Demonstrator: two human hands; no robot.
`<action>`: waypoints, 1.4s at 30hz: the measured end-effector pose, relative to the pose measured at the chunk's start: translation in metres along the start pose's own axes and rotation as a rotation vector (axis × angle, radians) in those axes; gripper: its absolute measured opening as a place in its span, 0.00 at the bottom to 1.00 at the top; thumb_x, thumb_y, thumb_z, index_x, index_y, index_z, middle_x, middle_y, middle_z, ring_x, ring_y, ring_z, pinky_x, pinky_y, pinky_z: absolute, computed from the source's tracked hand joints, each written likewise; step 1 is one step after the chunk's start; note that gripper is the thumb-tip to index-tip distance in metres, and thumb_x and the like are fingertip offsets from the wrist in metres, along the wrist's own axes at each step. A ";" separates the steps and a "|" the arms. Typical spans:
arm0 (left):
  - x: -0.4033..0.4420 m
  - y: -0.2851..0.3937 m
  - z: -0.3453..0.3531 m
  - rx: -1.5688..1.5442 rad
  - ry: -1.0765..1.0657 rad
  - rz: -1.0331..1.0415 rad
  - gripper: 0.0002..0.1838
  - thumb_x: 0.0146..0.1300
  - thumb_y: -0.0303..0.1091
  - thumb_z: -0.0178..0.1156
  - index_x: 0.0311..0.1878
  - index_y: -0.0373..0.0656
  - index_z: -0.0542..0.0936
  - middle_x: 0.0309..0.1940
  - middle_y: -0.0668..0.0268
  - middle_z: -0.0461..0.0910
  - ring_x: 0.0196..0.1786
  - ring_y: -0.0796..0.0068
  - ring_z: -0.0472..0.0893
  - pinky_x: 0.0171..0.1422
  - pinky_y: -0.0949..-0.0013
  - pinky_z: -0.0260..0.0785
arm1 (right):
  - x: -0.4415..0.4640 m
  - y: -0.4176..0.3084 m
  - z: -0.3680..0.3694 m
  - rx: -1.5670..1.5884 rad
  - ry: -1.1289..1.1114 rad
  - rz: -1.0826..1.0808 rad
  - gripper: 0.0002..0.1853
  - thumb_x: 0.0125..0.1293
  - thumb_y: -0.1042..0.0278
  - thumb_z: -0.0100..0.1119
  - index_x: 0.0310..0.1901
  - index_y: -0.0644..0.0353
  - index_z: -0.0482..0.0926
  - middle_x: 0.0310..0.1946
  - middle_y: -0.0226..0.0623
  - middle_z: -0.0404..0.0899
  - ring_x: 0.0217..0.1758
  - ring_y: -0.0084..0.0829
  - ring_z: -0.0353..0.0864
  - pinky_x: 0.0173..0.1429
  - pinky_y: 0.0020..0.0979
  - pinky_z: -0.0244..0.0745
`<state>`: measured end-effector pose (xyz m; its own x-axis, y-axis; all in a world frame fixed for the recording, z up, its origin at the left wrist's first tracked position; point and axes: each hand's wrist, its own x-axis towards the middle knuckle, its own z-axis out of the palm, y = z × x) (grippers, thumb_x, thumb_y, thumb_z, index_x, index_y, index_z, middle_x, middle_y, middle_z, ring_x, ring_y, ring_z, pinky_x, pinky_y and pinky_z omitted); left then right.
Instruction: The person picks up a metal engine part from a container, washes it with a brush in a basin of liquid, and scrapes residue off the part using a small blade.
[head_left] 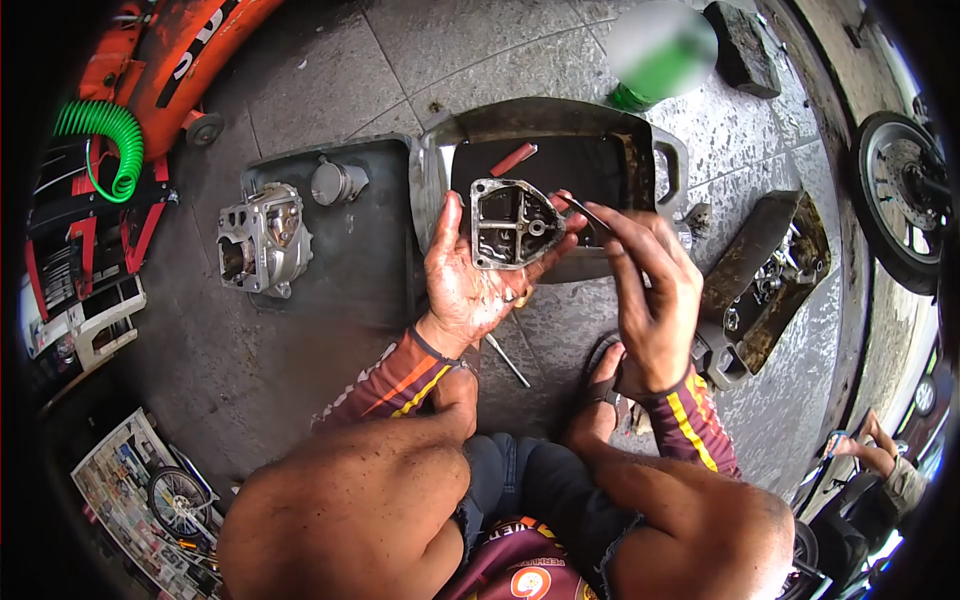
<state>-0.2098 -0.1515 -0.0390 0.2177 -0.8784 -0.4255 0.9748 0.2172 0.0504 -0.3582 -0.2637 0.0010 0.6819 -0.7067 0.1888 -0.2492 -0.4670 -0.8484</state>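
Note:
A roughly triangular metal engine cover [517, 250] rests in my left hand [462, 290], its ribbed inner side facing up. The palm and fingers support it from below, and dark grease marks the skin. My right hand [655, 290] pinches a thin, dark, blade-like tool [585, 212] close to the cover's right-hand corner. Whether the tool's tip touches the cover, I cannot tell. Beneath both hands is a dirty metal pan [545, 112] with dark liquid or a dark bottom and a small red object [513, 159]. A slim metal-shafted tool [508, 361] lies on the floor below my left hand.
To the left, a cylinder head [265, 240] and a piston [338, 182] sit in a dark tray [335, 293]. A grimy container [812, 235] of metal parts stands right. A green bottle [632, 97], a dark block [742, 50] and a motorcycle wheel [900, 205] lie farther out.

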 end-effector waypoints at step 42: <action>0.004 0.000 0.003 0.722 0.045 0.454 0.24 0.81 0.52 0.40 0.64 0.42 0.69 0.57 0.53 0.79 0.57 0.64 0.82 0.65 0.62 0.74 | -0.012 0.016 0.027 -0.087 -0.213 0.087 0.25 0.62 0.77 0.64 0.61 0.49 0.81 0.29 0.43 0.76 0.26 0.44 0.80 0.33 0.40 0.78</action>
<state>-0.2092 -0.1562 -0.0375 0.6077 -0.7508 -0.2591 0.5884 0.2064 0.7818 -0.3515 -0.2486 -0.0279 0.7824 -0.6228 0.0005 -0.3656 -0.4599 -0.8092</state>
